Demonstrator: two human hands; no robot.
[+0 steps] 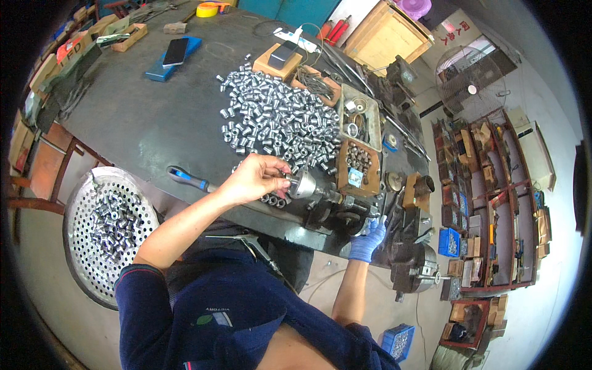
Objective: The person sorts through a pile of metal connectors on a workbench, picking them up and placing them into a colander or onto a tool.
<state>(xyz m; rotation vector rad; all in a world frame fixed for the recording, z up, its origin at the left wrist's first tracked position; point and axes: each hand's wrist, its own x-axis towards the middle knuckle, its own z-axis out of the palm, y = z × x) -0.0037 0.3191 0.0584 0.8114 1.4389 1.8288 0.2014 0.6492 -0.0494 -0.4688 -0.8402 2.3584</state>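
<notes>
My bare left hand is closed in a pinch at the front of a silver chuck. A small metal part sits at its fingertips, mostly covered by them. The chuck belongs to a dark bench machine on the table's near edge. At the machine's other end, my right hand, in a blue glove, is curled against a rounded metal handle, which it partly hides. Beyond the left hand spreads a large pile of shiny metal sleeves. A few more sleeves lie just under that hand.
A perforated metal bowl holding sleeves stands at left. A blue-black handled tool lies by my left forearm. An air gun hangs at the table edge. Right are a wooden box of parts and a vise.
</notes>
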